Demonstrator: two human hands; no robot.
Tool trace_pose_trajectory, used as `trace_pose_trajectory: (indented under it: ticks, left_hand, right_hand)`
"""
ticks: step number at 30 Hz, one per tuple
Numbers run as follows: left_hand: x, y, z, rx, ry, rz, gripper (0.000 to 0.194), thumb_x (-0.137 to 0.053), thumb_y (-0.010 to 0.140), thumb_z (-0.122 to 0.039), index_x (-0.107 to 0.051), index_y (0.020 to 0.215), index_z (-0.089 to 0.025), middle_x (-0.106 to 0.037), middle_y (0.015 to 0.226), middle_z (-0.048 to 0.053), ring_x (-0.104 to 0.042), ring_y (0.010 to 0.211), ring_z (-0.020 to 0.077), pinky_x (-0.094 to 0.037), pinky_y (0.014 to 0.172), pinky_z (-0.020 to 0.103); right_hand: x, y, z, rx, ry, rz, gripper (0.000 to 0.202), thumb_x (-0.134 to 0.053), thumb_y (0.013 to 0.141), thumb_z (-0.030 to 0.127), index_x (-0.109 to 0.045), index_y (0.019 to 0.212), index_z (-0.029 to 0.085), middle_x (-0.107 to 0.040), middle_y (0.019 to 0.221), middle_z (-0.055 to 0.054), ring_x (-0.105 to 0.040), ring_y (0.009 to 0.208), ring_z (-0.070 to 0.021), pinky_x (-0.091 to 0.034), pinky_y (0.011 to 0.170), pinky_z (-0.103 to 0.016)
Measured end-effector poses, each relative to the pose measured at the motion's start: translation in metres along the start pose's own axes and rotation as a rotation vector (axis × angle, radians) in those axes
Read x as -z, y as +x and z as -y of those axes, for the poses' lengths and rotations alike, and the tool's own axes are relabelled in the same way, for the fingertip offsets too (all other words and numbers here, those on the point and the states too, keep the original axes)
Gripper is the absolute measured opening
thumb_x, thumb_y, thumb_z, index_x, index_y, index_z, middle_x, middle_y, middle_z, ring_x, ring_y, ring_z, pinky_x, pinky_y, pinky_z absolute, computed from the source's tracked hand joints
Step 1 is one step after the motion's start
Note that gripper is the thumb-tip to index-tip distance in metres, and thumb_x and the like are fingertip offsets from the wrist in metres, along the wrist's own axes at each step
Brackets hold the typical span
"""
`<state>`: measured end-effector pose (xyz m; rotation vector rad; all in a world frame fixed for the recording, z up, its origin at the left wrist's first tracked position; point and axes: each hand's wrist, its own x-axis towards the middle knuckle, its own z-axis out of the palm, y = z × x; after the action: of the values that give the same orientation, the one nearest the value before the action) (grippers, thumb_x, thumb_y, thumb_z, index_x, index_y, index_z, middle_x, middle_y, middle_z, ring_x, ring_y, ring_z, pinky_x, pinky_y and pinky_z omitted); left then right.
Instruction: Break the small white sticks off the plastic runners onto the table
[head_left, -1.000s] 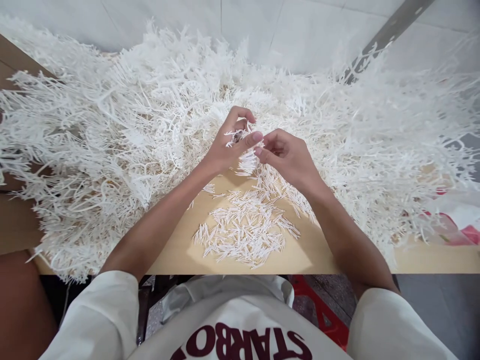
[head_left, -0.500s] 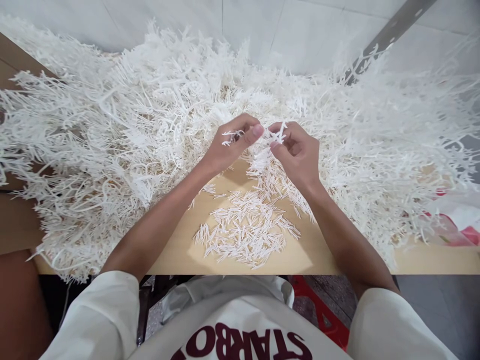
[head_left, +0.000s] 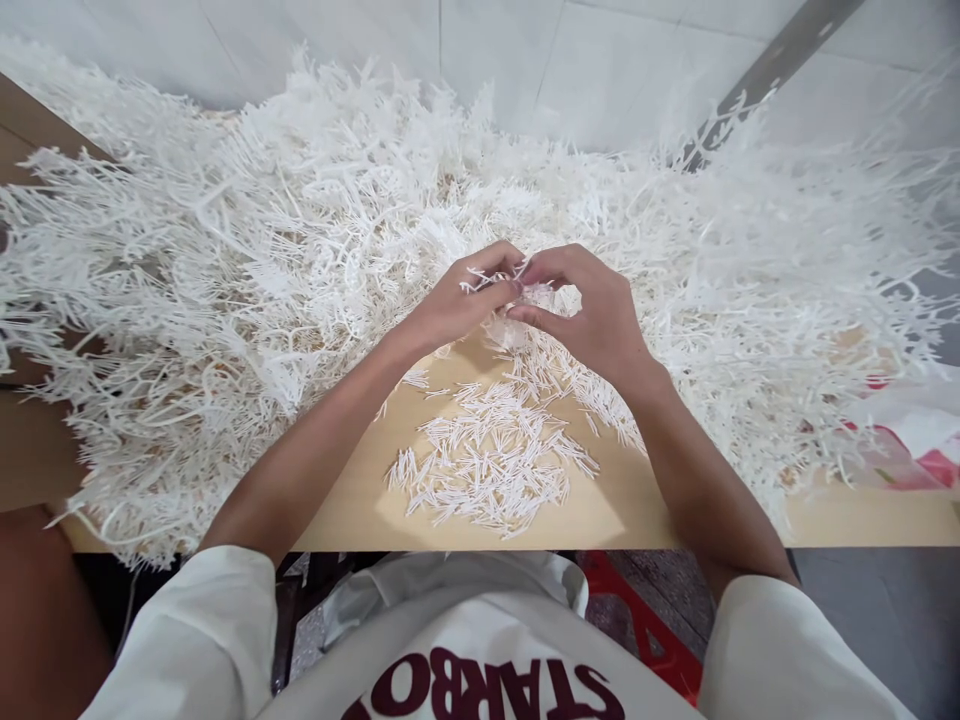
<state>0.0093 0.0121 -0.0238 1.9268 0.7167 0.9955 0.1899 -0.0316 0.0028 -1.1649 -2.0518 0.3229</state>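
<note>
Two hands meet at the centre of the frame: the left hand (head_left: 450,305) and right hand (head_left: 592,315) each pinch the same small white plastic sprig (head_left: 501,283) between thumb and fingertips, just above the table (head_left: 352,500). Below them, toward the lower middle, a loose scatter of short white sticks (head_left: 487,465) already lies on bare wood, a modest share judged against the huge tangled heap of white branched plastic (head_left: 247,260) filling the upper frame from left to right. That heap crowds close on both sides. A pink-and-white bag (head_left: 911,450) sits at the right edge.
</note>
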Motion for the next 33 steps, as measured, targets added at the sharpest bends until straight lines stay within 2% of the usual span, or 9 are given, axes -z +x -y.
trace_pose_trajectory:
  ticks: [5, 11, 16, 21, 25, 27, 30, 33]
  left_hand:
    - [0.002, 0.001, 0.003, -0.047, 0.055, -0.065, 0.016, -0.044, 0.094, -0.039, -0.049, 0.095, -0.023, -0.058, 0.088, 0.0, -0.055, 0.076, 0.0088, -0.046, 0.066, 0.023]
    - [0.002, 0.0, 0.004, -0.061, 0.146, -0.123, 0.027, -0.04, 0.095, -0.047, -0.048, 0.086, -0.023, -0.053, 0.075, -0.002, -0.054, 0.069, 0.0088, -0.044, 0.063, 0.024]
    - [0.002, 0.0, 0.003, -0.059, 0.149, -0.172, 0.026, -0.044, 0.093, -0.048, -0.051, 0.089, -0.023, -0.056, 0.077, -0.001, -0.054, 0.071, 0.0092, -0.044, 0.065, 0.025]
    - [0.001, -0.003, -0.005, -0.034, 0.141, -0.085, 0.026, -0.051, 0.09, -0.047, -0.056, 0.091, -0.022, -0.061, 0.082, -0.001, -0.054, 0.071, 0.0076, -0.043, 0.064, 0.022]
    - [0.0, -0.006, -0.004, -0.075, 0.21, 0.002, 0.024, -0.048, 0.092, -0.041, -0.059, 0.09, -0.02, -0.061, 0.077, -0.002, -0.052, 0.065, 0.0065, -0.041, 0.061, 0.021]
    - [0.0, -0.006, -0.003, -0.13, 0.304, 0.05, 0.023, -0.046, 0.093, -0.038, -0.059, 0.089, -0.019, -0.06, 0.073, -0.002, -0.051, 0.063, 0.007, -0.04, 0.061, 0.022]
    - [0.001, -0.007, -0.002, -0.218, 0.465, 0.056, 0.02, -0.043, 0.094, -0.033, -0.057, 0.093, -0.019, -0.063, 0.08, 0.0, -0.054, 0.07, 0.0093, -0.042, 0.068, 0.025]
    - [0.001, -0.008, -0.001, -0.257, 0.613, 0.044, 0.02, -0.041, 0.095, -0.031, -0.057, 0.095, -0.018, -0.066, 0.086, 0.002, -0.057, 0.076, 0.0116, -0.042, 0.073, 0.028]
  right_hand:
    - [0.004, 0.001, -0.003, -0.107, -0.032, -0.064, 0.03, -0.065, 0.081, 0.048, -0.064, 0.102, 0.026, -0.069, 0.096, 0.0, -0.061, 0.078, -0.0124, -0.051, 0.075, -0.028]
    - [0.005, -0.002, 0.002, -0.144, -0.098, 0.04, 0.034, -0.059, 0.083, 0.054, -0.066, 0.098, 0.024, -0.068, 0.077, 0.001, -0.061, 0.067, -0.0112, -0.049, 0.068, -0.026]
    - [0.008, 0.0, 0.002, -0.189, 0.05, 0.004, 0.032, -0.051, 0.09, 0.05, -0.065, 0.102, 0.024, -0.072, 0.08, 0.0, -0.068, 0.073, -0.0126, -0.053, 0.073, -0.027]
    - [0.007, 0.0, -0.002, -0.167, 0.076, -0.082, 0.03, -0.056, 0.088, 0.045, -0.063, 0.111, 0.027, -0.073, 0.097, 0.0, -0.07, 0.088, -0.0158, -0.056, 0.08, -0.032]
    - [0.005, -0.001, 0.0, -0.121, -0.027, -0.064, 0.024, -0.054, 0.09, 0.042, -0.069, 0.094, 0.024, -0.073, 0.093, 0.0, -0.069, 0.083, -0.015, -0.053, 0.078, -0.031]
    - [0.008, 0.0, 0.002, -0.112, -0.065, -0.017, 0.025, -0.052, 0.091, 0.042, -0.069, 0.093, 0.023, -0.073, 0.09, -0.001, -0.067, 0.081, -0.0146, -0.051, 0.076, -0.029]
    - [0.014, 0.002, 0.002, -0.1, -0.118, 0.147, 0.029, -0.046, 0.094, 0.043, -0.066, 0.092, 0.022, -0.07, 0.085, -0.001, -0.063, 0.075, -0.0127, -0.045, 0.07, -0.026]
    - [0.019, 0.004, 0.001, -0.055, -0.26, 0.295, 0.035, -0.038, 0.096, 0.041, -0.059, 0.079, 0.02, -0.062, 0.072, 0.0, -0.05, 0.063, -0.0103, -0.035, 0.062, -0.026]
